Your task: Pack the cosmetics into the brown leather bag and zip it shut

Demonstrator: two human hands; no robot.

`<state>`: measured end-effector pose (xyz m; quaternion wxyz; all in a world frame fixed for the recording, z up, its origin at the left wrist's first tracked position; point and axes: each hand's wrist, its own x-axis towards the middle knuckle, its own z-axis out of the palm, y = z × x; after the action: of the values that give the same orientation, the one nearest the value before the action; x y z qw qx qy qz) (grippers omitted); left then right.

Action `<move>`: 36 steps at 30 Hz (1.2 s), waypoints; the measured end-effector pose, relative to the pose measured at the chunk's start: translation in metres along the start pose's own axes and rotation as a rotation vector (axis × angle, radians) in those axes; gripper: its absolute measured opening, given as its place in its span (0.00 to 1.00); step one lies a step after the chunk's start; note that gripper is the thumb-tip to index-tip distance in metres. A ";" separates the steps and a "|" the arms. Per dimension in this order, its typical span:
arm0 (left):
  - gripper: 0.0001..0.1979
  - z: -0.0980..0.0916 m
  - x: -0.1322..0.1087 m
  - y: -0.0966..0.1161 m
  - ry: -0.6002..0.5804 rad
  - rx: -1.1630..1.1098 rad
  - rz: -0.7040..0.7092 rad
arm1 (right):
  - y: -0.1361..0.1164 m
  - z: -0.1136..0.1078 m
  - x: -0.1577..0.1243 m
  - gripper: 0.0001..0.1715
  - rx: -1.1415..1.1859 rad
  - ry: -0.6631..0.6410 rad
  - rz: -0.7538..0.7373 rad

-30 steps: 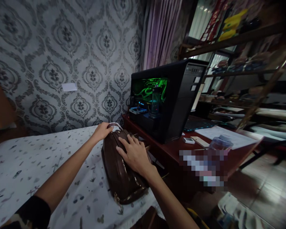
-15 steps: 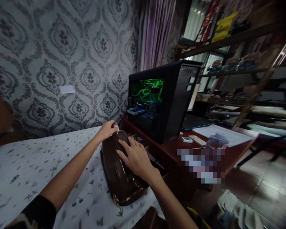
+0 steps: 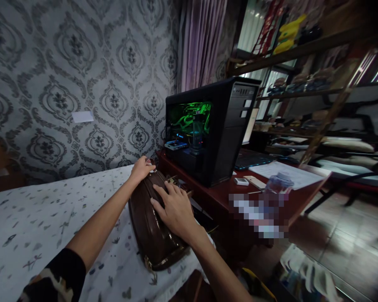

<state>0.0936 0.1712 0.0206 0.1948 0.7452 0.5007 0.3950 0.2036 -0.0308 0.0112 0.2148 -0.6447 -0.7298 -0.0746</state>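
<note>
A brown leather bag (image 3: 146, 222) with gold-toned zippers lies on a bed's edge. At its far end my left hand (image 3: 141, 169) is closed, its thumb pressed near a small loop; just which part it grips is partly hidden. My right hand (image 3: 175, 208) rests on the upper side of the bag with fingers spread. A zipper pull (image 3: 148, 263) hangs at the bag's near end.
The white patterned bedsheet (image 3: 59, 226) spreads left of the bag. To the right, a dark red desk (image 3: 219, 197) carries a black computer case (image 3: 223, 138), a sheet of paper (image 3: 290, 174) and a clear container (image 3: 279, 184). Shelves (image 3: 280, 58) stand behind.
The view has turned slightly right, so the scene sits a little further left. Both hands keep about the same places on the bag.
</note>
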 end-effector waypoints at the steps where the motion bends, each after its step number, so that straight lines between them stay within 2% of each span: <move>1: 0.08 0.001 0.000 0.000 -0.006 -0.013 0.010 | 0.000 0.000 0.000 0.27 0.003 -0.002 -0.001; 13: 0.09 0.001 -0.014 0.003 0.042 -0.144 0.097 | -0.002 0.001 0.000 0.27 -0.008 0.001 -0.018; 21: 0.10 -0.001 -0.024 0.007 -0.024 -0.243 0.181 | -0.002 0.000 0.001 0.26 -0.017 -0.002 -0.026; 27: 0.07 -0.013 -0.032 0.011 -0.041 -0.160 0.224 | 0.002 -0.001 -0.002 0.26 0.022 -0.008 -0.045; 33: 0.07 -0.036 -0.051 0.000 -0.003 0.003 0.218 | 0.002 -0.004 -0.022 0.27 0.086 -0.003 -0.004; 36: 0.08 -0.040 -0.057 -0.003 0.001 0.054 0.194 | -0.005 -0.001 -0.030 0.34 0.078 0.025 -0.002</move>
<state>0.0493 0.1168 0.0205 0.1352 0.7949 0.4368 0.3988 0.2016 -0.0588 0.0004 0.2488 -0.6341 -0.7301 -0.0543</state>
